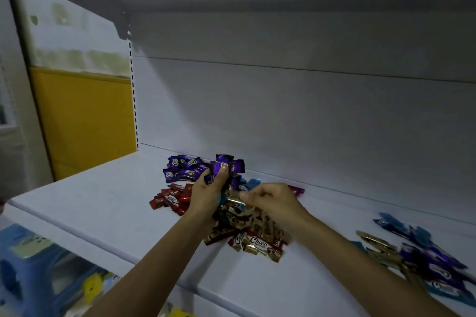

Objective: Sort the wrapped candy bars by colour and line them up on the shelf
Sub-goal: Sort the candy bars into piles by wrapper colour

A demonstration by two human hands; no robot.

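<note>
On the white shelf (103, 203) lie wrapped candy bars in heaps. A purple group (181, 168) sits near the back wall, and a red group (171, 199) lies just in front of it. My left hand (206, 195) is raised above them, shut on a bunch of purple bars (226, 165). My right hand (270, 201) pinches a gold-wrapped bar (233, 198) right beside the left hand. Under both hands lies a mixed pile of gold and red "Choco" bars (257, 242). Some blue bars (253, 183) show behind the hands.
A loose mix of blue, purple and gold bars (422, 260) lies at the right end of the shelf. The shelf's back wall (283, 123) stands close behind the piles. Below the front edge, a lower shelf holds blue and yellow packages (38, 273). A yellow panel (85, 116) is at left.
</note>
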